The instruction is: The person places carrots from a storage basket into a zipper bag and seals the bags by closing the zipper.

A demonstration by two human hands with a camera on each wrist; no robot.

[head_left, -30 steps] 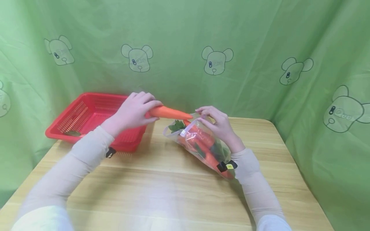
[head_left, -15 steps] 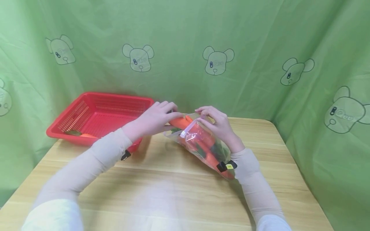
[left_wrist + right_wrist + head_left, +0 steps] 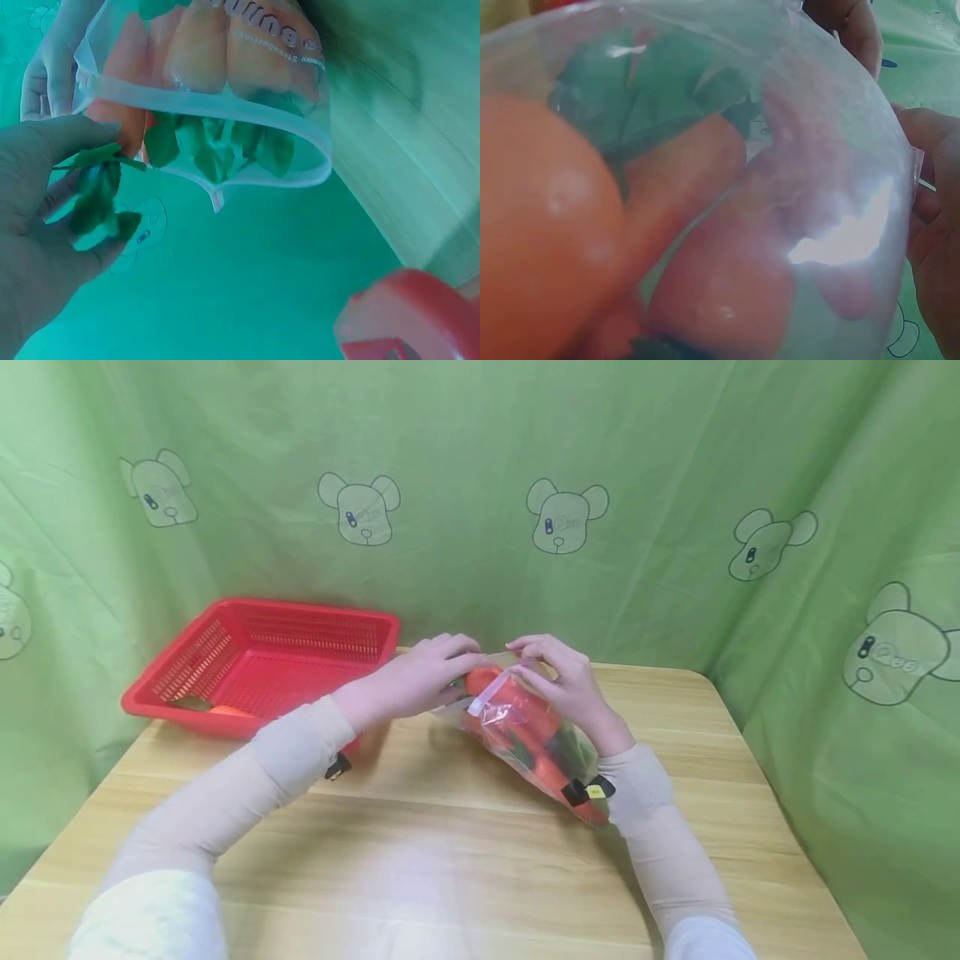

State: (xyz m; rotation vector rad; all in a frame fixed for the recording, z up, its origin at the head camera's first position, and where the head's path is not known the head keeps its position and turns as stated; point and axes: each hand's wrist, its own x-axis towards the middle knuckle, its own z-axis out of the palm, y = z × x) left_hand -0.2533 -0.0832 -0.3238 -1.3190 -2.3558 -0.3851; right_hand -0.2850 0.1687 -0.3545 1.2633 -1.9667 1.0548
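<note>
A clear zip bag (image 3: 491, 695) with a pale slider strip holds several orange carrots (image 3: 551, 772) with green leaves. My left hand (image 3: 412, 681) grips a carrot (image 3: 126, 124) near its leafy top, the carrot's body inside the bag's mouth. Its green leaves (image 3: 101, 196) lie within the curled fingers in the left wrist view. On the other side of the mouth, my right hand (image 3: 564, 681) pinches the bag's rim between thumb and fingers and keeps it raised. The bag's rim (image 3: 195, 105) gapes in the left wrist view, with leaves showing inside.
A red plastic basket (image 3: 315, 639) stands at the back left of the wooden table (image 3: 420, 852). Inside it, near the front left, lies another carrot (image 3: 231, 712) with a leaf (image 3: 191, 702). A green curtain (image 3: 465, 435) hangs behind and along the sides.
My left hand has moved right with the carrot, from beside the basket to the bag's mouth, and the carrot has slid into the bag. The right hand has stayed in place.
</note>
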